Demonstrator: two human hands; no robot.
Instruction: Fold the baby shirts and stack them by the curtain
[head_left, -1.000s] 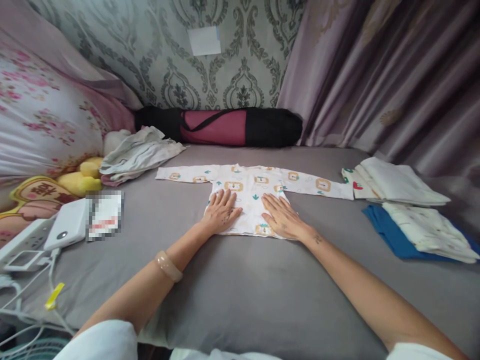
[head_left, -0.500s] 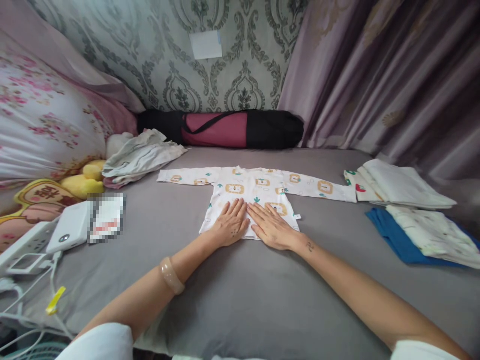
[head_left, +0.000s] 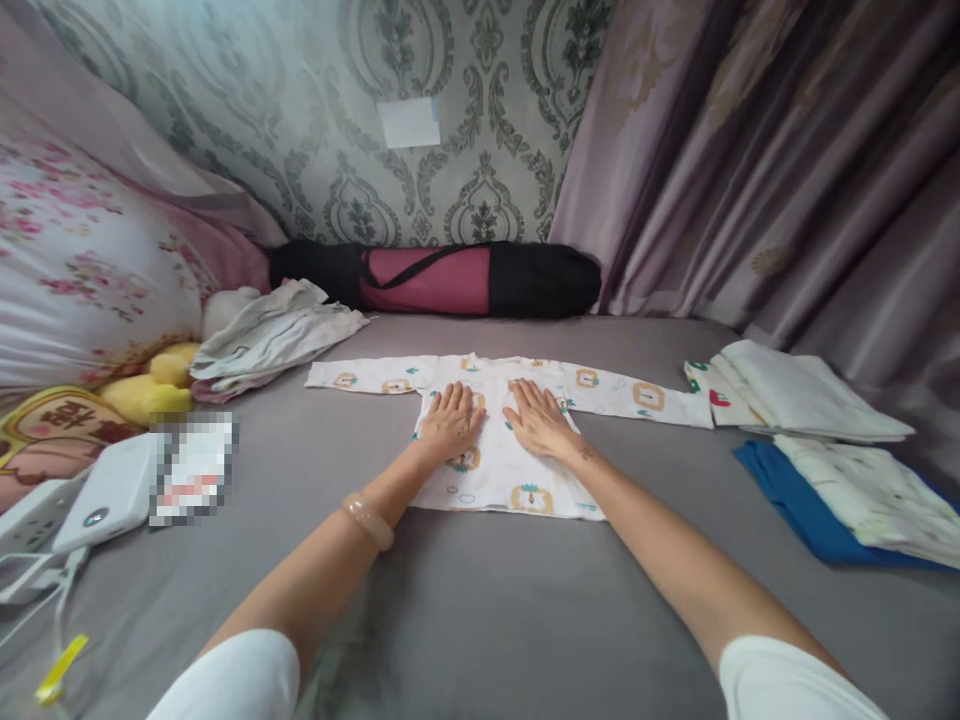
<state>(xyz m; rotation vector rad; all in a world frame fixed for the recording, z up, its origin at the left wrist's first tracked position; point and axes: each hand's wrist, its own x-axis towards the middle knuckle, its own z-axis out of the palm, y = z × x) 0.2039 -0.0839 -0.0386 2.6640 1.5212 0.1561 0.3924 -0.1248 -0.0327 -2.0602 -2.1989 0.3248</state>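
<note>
A small white long-sleeved shirt (head_left: 499,490) with a printed pattern of tan animal faces and green leaves lies spread flat, both sleeves stretched out sideways. My left hand (head_left: 452,422) rests flat on the left side of its body, fingers extended toward the collar. On the right side of the chest lies my right hand (head_left: 541,420), also flat with fingers slightly apart. Neither hand grips the cloth. Parts of the print under the palms are hidden. A pale bangle (head_left: 367,520) sits on my left forearm.
Folded clothes (head_left: 814,390) and a blue garment (head_left: 795,510) with a patterned one on top lie right. Crumpled clothes (head_left: 277,335), a yellow plush toy (head_left: 150,395) and a white power bank (head_left: 112,490) are left. A black-and-maroon long bag (head_left: 427,280) lies against the wall.
Both hands have slid from the shirt's lower part up toward the chest and moved apart. The lower hem is now uncovered. The camera view has tilted slightly upward.
</note>
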